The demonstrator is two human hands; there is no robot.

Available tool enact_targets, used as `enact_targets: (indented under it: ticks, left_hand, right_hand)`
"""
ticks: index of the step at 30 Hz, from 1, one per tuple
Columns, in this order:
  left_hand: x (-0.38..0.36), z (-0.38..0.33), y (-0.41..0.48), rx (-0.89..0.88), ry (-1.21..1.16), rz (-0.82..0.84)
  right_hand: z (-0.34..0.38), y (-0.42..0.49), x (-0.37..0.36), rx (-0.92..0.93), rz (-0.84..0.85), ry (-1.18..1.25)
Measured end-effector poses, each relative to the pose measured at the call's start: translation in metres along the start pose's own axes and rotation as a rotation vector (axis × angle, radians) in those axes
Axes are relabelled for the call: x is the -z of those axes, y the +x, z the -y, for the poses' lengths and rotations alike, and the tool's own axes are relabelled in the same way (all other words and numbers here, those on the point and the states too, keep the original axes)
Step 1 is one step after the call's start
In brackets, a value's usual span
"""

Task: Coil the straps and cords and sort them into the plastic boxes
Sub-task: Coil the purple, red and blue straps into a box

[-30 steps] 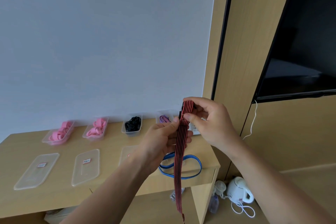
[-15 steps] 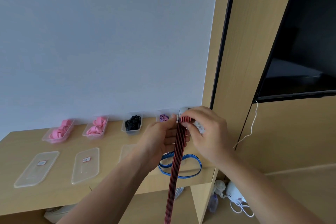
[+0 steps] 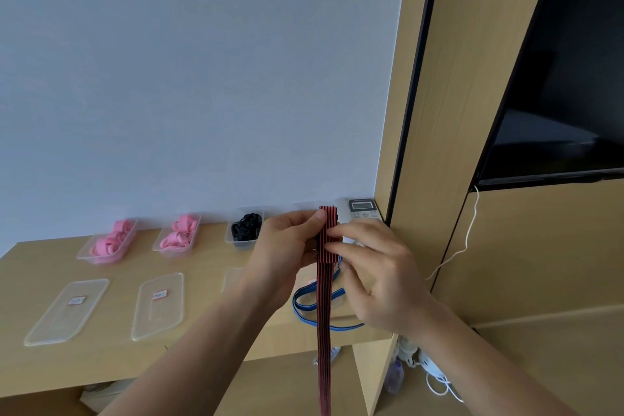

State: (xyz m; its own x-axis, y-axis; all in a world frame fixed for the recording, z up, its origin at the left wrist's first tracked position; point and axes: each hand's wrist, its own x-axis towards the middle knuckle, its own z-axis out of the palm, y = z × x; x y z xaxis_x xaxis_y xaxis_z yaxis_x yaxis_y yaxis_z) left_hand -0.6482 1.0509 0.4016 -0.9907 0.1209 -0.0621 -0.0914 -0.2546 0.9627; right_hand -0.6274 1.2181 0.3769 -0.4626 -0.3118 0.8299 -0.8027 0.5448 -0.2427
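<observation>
We hold red-black strap (image 3: 325, 314) up in front of table (image 3: 111, 358), right end. Left hand (image 3: 287, 243) pinches folded top; right hand (image 3: 378, 280) grips same fold. Long axis vertical: free tail hangs straight below both hands. Right hand looks nearer for next wrap.

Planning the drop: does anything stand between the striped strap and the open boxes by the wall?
Nothing visible does. The left hand and right hand hold the red-and-black striped strap above the desk; the clear plastic boxes behind stand lidless. A blue strap loop lies below.
</observation>
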Motion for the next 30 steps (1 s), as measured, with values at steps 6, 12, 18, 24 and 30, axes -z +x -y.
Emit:
enact_targets:
  ticks: [6, 12, 18, 24, 30]
  left_hand:
    - [-0.006, 0.0, -0.004, -0.073, 0.077, -0.022]
    - [-0.008, -0.001, -0.004, -0.03, 0.04, 0.033]
    - [-0.005, 0.004, -0.006, 0.092, 0.054, 0.13]
    - [-0.005, 0.007, -0.009, 0.212, 0.071, 0.103]
    - [-0.008, 0.003, -0.008, 0.249, 0.051, 0.091]
  right_hand:
    - [-0.006, 0.026, 0.006, -0.482, 0.067, 0.177]
    - [-0.009, 0.041, 0.018, -0.515, 0.16, 0.347]
    - [-0.011, 0.041, 0.022, -0.578, 0.099, 0.394]
    - [-0.013, 0.042, 0.024, -0.525, -0.016, 0.397]
    - [-0.005, 0.035, 0.023, -0.235, -0.09, 0.107]
